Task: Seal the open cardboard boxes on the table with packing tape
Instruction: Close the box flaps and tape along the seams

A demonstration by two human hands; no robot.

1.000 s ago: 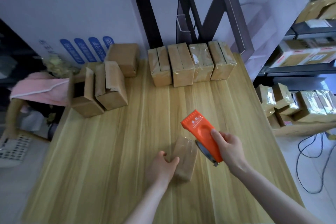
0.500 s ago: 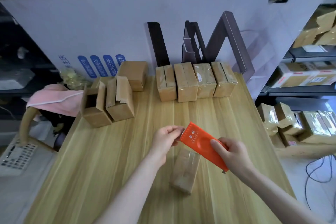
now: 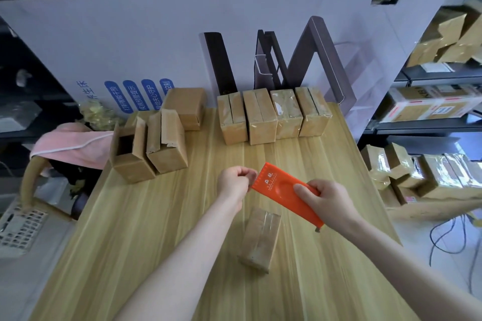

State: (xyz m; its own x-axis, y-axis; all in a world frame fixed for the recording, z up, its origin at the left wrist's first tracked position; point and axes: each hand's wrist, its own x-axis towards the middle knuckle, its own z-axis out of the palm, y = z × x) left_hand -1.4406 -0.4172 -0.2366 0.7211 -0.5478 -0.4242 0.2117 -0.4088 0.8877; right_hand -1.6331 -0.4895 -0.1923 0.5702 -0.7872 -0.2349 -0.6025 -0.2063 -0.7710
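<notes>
Your right hand (image 3: 331, 203) grips the back end of the orange tape dispenser (image 3: 280, 190), fingers and thumb curled round it, holding it above the desk (image 3: 156, 229). Your left hand (image 3: 234, 181) meets the dispenser's toothed front edge, fingertips pinched together there. Whether a tape end sits between them is too faint to tell. So your two hands are joined by the dispenser, one at each end, both raised clear of the wood.

Directly under your hands, a little nearer to you, a small cardboard box (image 3: 260, 238) lies flat on the desk with a shiny strip of tape along its top. Neither hand touches it.

Beyond your hands, at the far edge, four taped boxes (image 3: 273, 114) stand side by side in a row. Well off to the left of your left hand, two open boxes (image 3: 146, 154) stand with their flaps up, touching each other, and a closed box (image 3: 186, 107) sits just behind them. A pink cloth (image 3: 70, 143) hangs past the desk edge beside those.
</notes>
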